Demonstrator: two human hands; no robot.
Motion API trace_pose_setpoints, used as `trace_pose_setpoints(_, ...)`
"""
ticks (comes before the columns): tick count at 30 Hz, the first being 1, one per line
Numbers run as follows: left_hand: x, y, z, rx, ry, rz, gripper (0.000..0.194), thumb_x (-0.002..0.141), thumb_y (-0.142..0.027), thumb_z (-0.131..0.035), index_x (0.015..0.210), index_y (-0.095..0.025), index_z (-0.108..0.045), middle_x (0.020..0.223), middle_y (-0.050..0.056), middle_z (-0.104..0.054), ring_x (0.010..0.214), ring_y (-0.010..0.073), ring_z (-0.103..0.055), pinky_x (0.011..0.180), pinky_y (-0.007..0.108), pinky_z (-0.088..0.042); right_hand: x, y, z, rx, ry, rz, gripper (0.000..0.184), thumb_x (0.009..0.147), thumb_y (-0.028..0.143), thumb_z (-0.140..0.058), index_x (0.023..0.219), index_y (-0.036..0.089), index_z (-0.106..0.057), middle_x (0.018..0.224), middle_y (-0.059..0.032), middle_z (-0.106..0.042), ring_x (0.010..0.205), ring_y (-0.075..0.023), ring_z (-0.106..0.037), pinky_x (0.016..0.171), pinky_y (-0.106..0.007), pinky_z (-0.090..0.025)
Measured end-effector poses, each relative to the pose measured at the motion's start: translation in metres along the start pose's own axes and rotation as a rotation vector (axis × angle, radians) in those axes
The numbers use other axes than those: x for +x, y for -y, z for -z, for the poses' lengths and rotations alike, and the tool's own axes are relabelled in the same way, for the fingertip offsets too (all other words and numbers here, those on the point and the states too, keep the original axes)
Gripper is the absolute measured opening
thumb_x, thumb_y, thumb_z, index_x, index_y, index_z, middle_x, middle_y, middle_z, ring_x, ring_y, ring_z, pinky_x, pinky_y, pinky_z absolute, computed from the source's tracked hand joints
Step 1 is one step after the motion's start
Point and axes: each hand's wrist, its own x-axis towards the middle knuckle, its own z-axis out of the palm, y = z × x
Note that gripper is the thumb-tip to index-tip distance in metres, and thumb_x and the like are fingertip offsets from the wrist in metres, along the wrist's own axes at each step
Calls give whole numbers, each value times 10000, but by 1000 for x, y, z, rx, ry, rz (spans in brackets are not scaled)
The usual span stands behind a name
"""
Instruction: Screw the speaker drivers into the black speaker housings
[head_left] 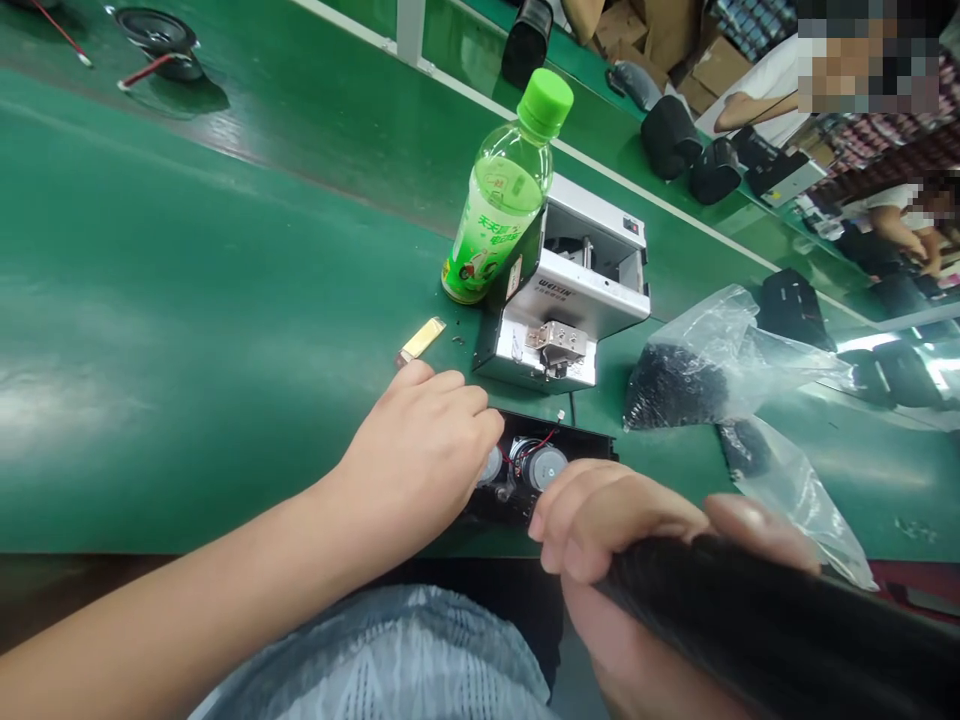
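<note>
**Two bare hands at an open black speaker housing on a green desk**

At lower centre of the frame, an open black speaker housing (577, 432) lies on the green desk (150, 300). Two round silver-faced drivers (547, 468) sit in place inside it, with thin red and black wires (537, 444) already running between them. No cover is on it, so its insides remain exposed.

The left hand (420, 460) reaches in from the lower left, its grip half curled and apparently empty, the fingertips (491, 425) at the housing's upper edge; whether they touch it is hard to tell. At lower right of centre, the right hand (600, 530) has a closed grip around a long black object (780, 620), which runs off the lower right corner.

Just above the housing stands a silver screw feeder (562, 300), with a green-capped drink bottle (502, 190) beside it and a small brass-coloured strip (422, 340) to its left. To the right, a clear plastic bag (675, 385) holds something black. At upper right, a co-worker's forearm (750, 110) rests near cardboard boxes (720, 65).
</note>
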Motion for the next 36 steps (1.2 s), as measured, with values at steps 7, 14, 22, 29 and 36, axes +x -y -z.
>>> trace_pose_setpoints(7, -2, 16, 20, -92, 218, -122, 114, 935, -218, -799, 1047, -240, -787, 1012, 35, -763, 932, 272, -689, 824, 443, -363, -1, -2, -4, 34, -45, 96, 345, 1104, 218, -523, 1336, 371, -727, 765, 23, -753, 601, -202, -690, 620, -427, -626)
trace_pose_setpoints(14, 9, 14, 20, -79, 358, -159, 130, 882, -118, -779, 933, -233, -748, 852, 12, -756, 828, 262, -711, 766, 422, -348, -5, -9, -6, 50, -54, 152, 400, 1101, 230, -522, 1459, 338, -665, 781, 12, -731, 599, -206, -682, 633, -456, -641)
trace_pose_setpoints(22, 10, 15, 20, -87, 395, -116, 92, 949, -150, -704, 932, -223, -755, 911, 35, -797, 910, 286, -768, 799, 445, -366, -4, 1, -6, 19, -39, 101, 422, 1103, 199, -502, 1421, 386, -707, 771, 9, -746, 622, -218, -706, 663, -464, -645)
trace_pose_setpoints(29, 13, 9, 21, -56, 414, -87, 146, 850, -118, -799, 810, -226, -711, 821, 17, -783, 814, 268, -749, 753, 435, -340, -3, 2, -4, -43, 53, 84, 654, 981, 31, -493, 1439, 447, -706, 780, 24, -745, 629, -213, -708, 691, -460, -648)
trace_pose_setpoints(36, 8, 8, 14, -22, 289, -130, 230, 826, -68, -749, 748, -230, -605, 729, 9, -726, 688, 236, -676, 742, 419, -334, -4, -1, -4, -26, 68, 104, 519, 1063, 115, -470, 1407, 406, -726, 768, 11, -734, 633, -211, -697, 660, -442, -616)
